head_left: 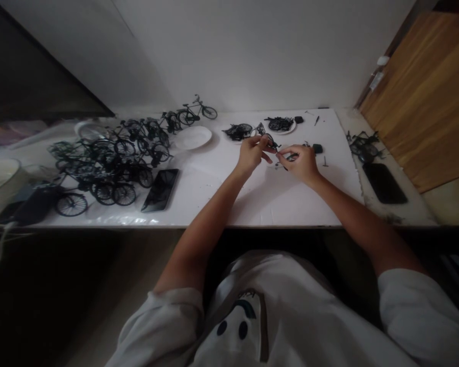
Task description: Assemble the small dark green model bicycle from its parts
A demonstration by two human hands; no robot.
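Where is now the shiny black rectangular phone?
In the head view, left of centre, the phone lies on the white tabletop near its front edge, right of the piled black model bicycles.

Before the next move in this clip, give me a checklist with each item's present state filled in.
1. Left hand holding the small, dark model-bicycle piece: ok.
2. Right hand close at that piece: ok.
3. Exactly what the right fingertips pinch: cannot tell, too small.
4. Black rectangular glossy phone apart from both hands: ok.
5. Loose black bicycle parts on a round white plate: ok.
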